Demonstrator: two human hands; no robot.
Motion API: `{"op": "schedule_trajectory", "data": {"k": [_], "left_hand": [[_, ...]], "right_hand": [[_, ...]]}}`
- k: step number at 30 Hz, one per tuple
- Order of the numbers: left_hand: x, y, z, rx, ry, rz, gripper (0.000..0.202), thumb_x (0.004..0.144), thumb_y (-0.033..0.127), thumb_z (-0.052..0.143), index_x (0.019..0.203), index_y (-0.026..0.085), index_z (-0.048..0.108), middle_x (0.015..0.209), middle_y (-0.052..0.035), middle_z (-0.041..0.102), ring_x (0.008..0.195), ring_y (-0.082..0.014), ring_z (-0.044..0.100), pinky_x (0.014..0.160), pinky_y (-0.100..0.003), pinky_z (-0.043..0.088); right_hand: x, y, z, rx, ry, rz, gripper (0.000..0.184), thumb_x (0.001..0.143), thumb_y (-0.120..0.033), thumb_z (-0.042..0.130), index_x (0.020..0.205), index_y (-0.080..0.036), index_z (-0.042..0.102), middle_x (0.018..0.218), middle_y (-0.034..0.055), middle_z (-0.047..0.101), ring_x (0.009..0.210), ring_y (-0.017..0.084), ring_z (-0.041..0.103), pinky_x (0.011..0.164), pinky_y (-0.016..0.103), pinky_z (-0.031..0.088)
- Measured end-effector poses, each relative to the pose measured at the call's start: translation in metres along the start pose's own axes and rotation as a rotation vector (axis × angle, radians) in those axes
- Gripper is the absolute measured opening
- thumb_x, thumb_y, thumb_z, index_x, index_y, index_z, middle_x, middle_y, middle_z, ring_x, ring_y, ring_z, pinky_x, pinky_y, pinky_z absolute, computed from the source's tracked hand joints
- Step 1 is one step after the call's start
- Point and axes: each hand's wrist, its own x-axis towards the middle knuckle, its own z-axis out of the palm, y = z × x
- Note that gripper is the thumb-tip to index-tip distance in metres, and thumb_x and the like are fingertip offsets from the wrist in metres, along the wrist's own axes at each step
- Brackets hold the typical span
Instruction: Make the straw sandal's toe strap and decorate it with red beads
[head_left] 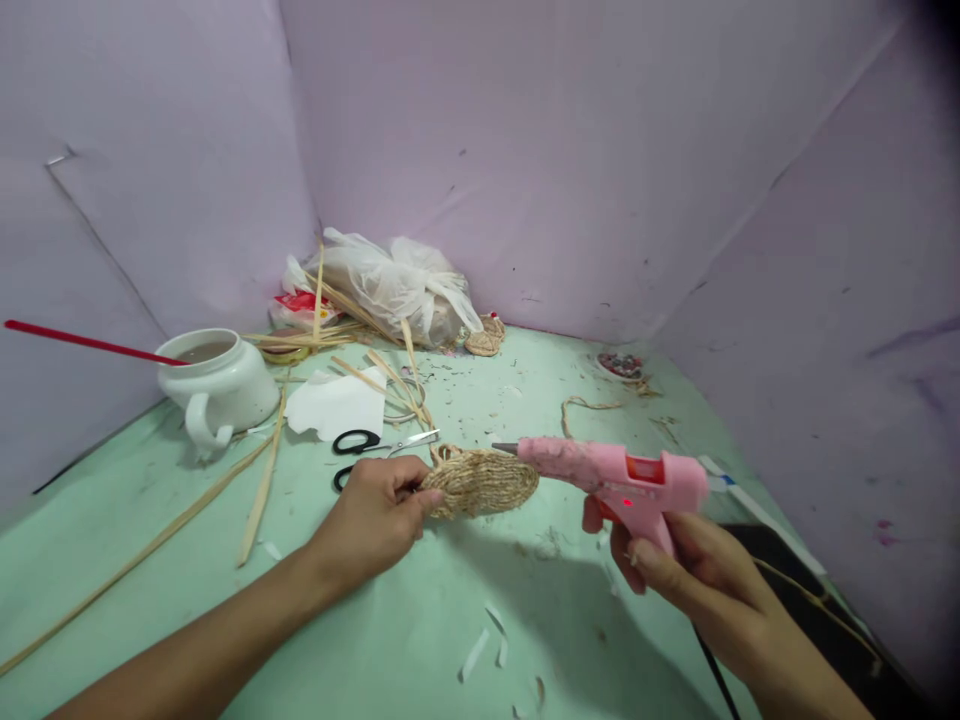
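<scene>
My left hand [375,515] is closed on the near end of a small woven straw piece [484,482], oval and tan, held just above the green table [420,640]. My right hand [690,575] grips the handle of a pink glue gun [615,475], a finger on its trigger. The gun's metal nozzle points left and sits right at the upper edge of the woven piece. A small red light shows on the gun's body. Its black cord runs down past my right wrist.
Black-handled scissors [360,445] lie just behind my left hand. A white pot [221,385] with a red stick [82,342] stands at the left, with straw strips [262,490], white paper [337,402] and a plastic bag [397,285] behind. A small dish [621,365] sits far right.
</scene>
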Motion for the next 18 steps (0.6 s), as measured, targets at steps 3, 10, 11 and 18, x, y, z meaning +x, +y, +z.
{"op": "schedule_trajectory", "data": {"k": [3, 10, 11, 18], "left_hand": [[-0.0004, 0.0011, 0.0007, -0.017, 0.003, -0.004, 0.020, 0.072, 0.026, 0.050, 0.054, 0.019, 0.045, 0.046, 0.0049, 0.045, 0.043, -0.0106, 0.049, 0.042, -0.021, 0.035], [-0.0010, 0.0023, 0.0005, -0.012, -0.018, -0.030, 0.020, 0.073, 0.026, 0.050, 0.055, 0.019, 0.045, 0.045, 0.0048, 0.047, 0.041, -0.0095, 0.046, 0.041, -0.020, 0.034], [-0.0011, 0.0025, 0.0007, -0.010, -0.015, -0.032, 0.020, 0.073, 0.026, 0.050, 0.055, 0.019, 0.045, 0.045, 0.0048, 0.047, 0.041, -0.0094, 0.046, 0.041, -0.020, 0.034], [-0.0022, 0.0011, 0.0017, 0.007, -0.003, -0.025, 0.020, 0.073, 0.026, 0.050, 0.054, 0.019, 0.045, 0.045, 0.0039, 0.049, 0.041, -0.0102, 0.047, 0.041, -0.021, 0.033]], "right_hand": [[-0.0010, -0.0018, -0.0009, -0.079, -0.035, -0.003, 0.021, 0.084, -0.043, 0.050, 0.089, -0.025, 0.059, 0.067, -0.0006, 0.049, 0.058, 0.014, 0.044, 0.051, 0.025, 0.035], [-0.0010, -0.0007, 0.0017, -0.133, -0.040, -0.014, 0.017, 0.084, -0.041, 0.050, 0.083, -0.025, 0.056, 0.072, 0.0002, 0.054, 0.062, 0.015, 0.048, 0.054, 0.025, 0.038], [-0.0009, 0.0002, 0.0016, -0.142, -0.032, -0.019, 0.017, 0.084, -0.040, 0.051, 0.081, -0.025, 0.056, 0.072, 0.0000, 0.054, 0.062, 0.015, 0.048, 0.054, 0.025, 0.039], [-0.0002, -0.0003, 0.0034, -0.189, 0.000, -0.040, 0.018, 0.082, -0.040, 0.052, 0.080, -0.023, 0.058, 0.065, -0.0008, 0.052, 0.057, 0.014, 0.047, 0.051, 0.024, 0.039]]}}
